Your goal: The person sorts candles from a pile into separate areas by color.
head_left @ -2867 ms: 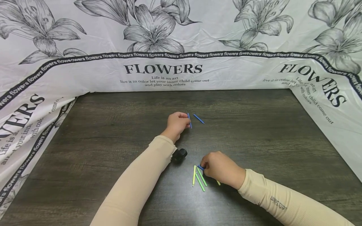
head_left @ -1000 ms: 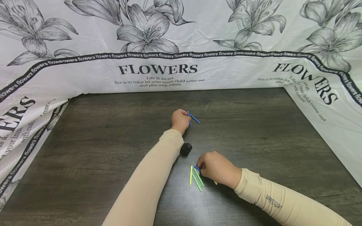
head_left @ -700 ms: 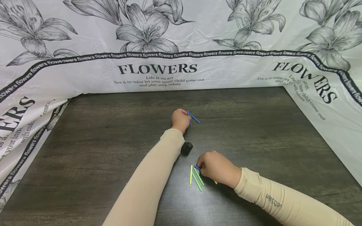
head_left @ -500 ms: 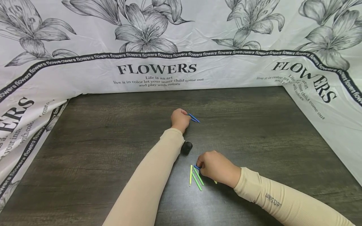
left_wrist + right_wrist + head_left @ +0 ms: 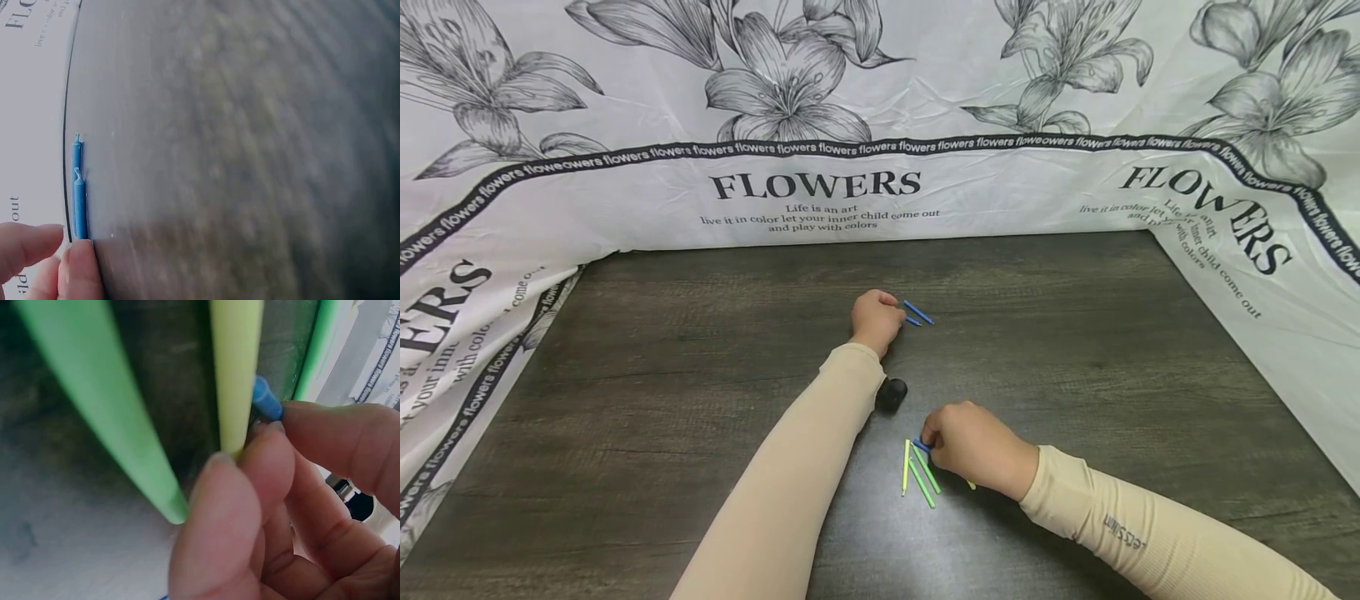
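My left hand (image 5: 877,319) is at the far middle of the table, fingertips on one end of a thin blue candle (image 5: 913,322). The left wrist view shows its wick end past the fingers; the other end is hidden. A second blue candle (image 5: 919,312) lies beside it, roughly parallel. Nearer, my right hand (image 5: 981,446) pinches a short visible piece of blue candle (image 5: 269,399) between thumb and finger. Left of this hand lie a yellow candle (image 5: 906,468) and two green candles (image 5: 927,468). Another yellow candle (image 5: 972,485) pokes out from under the hand.
The dark wood-grain tabletop (image 5: 1075,333) extends around both hands. White cloth (image 5: 647,204) with flower drawings and lettering stands along its back and sides. A black wrist camera (image 5: 892,394) sticks out by the left sleeve, close to the candles.
The left hand has turned its blue candle from crossing the other one to lying alongside it, and a narrow gap now shows between them. The right hand stays by the yellow and green candles.
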Demonstrator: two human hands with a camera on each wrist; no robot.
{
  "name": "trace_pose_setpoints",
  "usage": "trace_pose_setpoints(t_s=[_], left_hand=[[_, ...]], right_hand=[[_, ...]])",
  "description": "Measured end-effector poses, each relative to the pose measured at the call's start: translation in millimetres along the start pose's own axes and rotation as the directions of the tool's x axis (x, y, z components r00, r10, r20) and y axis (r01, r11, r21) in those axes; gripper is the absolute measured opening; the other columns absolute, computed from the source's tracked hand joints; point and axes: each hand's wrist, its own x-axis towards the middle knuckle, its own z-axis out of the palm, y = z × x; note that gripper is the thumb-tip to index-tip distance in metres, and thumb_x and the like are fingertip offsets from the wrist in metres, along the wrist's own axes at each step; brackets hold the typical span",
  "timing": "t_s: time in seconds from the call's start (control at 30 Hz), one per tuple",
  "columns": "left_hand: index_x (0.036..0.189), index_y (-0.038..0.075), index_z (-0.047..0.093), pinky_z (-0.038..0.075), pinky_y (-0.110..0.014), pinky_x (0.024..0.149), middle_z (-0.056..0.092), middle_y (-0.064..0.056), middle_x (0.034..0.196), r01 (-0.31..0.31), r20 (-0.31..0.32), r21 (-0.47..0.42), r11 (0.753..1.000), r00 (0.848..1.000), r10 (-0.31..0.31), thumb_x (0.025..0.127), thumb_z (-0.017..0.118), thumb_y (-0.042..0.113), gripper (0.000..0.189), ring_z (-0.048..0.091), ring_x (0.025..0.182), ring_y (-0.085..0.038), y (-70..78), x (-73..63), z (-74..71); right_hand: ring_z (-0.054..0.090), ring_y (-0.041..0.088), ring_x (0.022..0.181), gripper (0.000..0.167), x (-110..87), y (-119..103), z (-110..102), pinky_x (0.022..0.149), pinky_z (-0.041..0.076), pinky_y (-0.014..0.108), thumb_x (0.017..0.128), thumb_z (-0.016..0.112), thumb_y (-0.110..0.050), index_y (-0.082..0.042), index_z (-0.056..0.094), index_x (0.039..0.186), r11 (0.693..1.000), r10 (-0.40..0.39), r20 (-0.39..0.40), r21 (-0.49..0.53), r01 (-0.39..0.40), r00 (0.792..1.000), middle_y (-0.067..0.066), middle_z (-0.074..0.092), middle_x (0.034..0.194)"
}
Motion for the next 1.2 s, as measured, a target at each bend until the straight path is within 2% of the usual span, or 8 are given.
trace_pose_setpoints(t_s=[0.23, 0.37, 0.53, 0.97, 1.2], left_hand=[[0.105, 0.0, 0.064, 0.042, -0.028, 0.064, 0.062, -0.015, 0.104, -0.008, 0.031, 0.0, 1.0, 0.999, 0.008, 0.085, 0.064, -0.001, 0.02, 0.053, 0.08, -0.02, -2.6, 1.7, -3.4], [0.105, 0.003, 0.064, 0.043, -0.029, 0.066, 0.062, -0.014, 0.106, 0.0, 0.058, 0.0, 1.0, 0.998, 0.0, 0.085, 0.064, 0.0, 0.02, 0.053, 0.084, -0.021, -0.6, 1.5, -6.0], [0.109, 0.002, 0.063, 0.044, -0.03, 0.068, 0.06, -0.013, 0.106, -0.021, 0.091, -0.027, 0.999, 0.996, 0.023, 0.086, 0.063, 0.0, 0.023, 0.053, 0.085, -0.022, 5.2, -1.7, -10.8], [0.119, -0.001, 0.06, 0.047, -0.036, 0.077, 0.061, -0.012, 0.106, -0.056, 0.158, -0.02, 0.998, 0.986, 0.058, 0.086, 0.063, 0.001, 0.033, 0.056, 0.091, -0.025, 12.5, -12.2, -38.5], [0.118, -0.001, 0.06, 0.048, -0.033, 0.075, 0.062, -0.011, 0.104, -0.097, 0.221, 0.038, 0.995, 0.972, 0.086, 0.087, 0.063, 0.003, 0.031, 0.059, 0.091, -0.024, 14.7, -22.3, -48.4]], right_hand=[[0.044, 0.002, 0.05, 0.019, -0.4, -1.3, 0.0, 0.051, 0.041, 0.021, 0.071, 0.062, 0.01, -0.008, 0.069, 0.074, 1.0, 0.002, 0.003, 0.008, -0.002, 1.0, -0.008, 0.057, 0.064], [0.043, 0.002, 0.05, 0.019, -1.1, -1.4, -1.4, 0.051, 0.04, 0.021, 0.073, 0.062, 0.01, -0.007, 0.069, 0.074, 1.0, -0.006, 0.011, 0.014, 0.006, 1.0, -0.007, 0.056, 0.064], [0.043, 0.002, 0.051, 0.019, -1.2, -1.7, -2.0, 0.052, 0.04, 0.02, 0.072, 0.062, 0.01, -0.008, 0.069, 0.074, 1.0, -0.014, 0.006, 0.006, 0.014, 1.0, -0.008, 0.056, 0.064], [0.038, 0.002, 0.048, 0.019, -1.8, -3.4, -0.1, 0.049, 0.035, 0.019, 0.073, 0.062, 0.01, -0.007, 0.069, 0.075, 1.0, -0.015, 0.014, 0.001, 0.015, 1.0, -0.009, 0.052, 0.06], [0.03, 0.001, 0.047, 0.026, -1.5, -2.8, 1.5, 0.048, 0.027, 0.018, 0.07, 0.059, 0.011, -0.014, 0.059, 0.063, 0.999, -0.031, 0.001, -0.013, 0.031, 1.0, -0.012, 0.037, 0.055]])
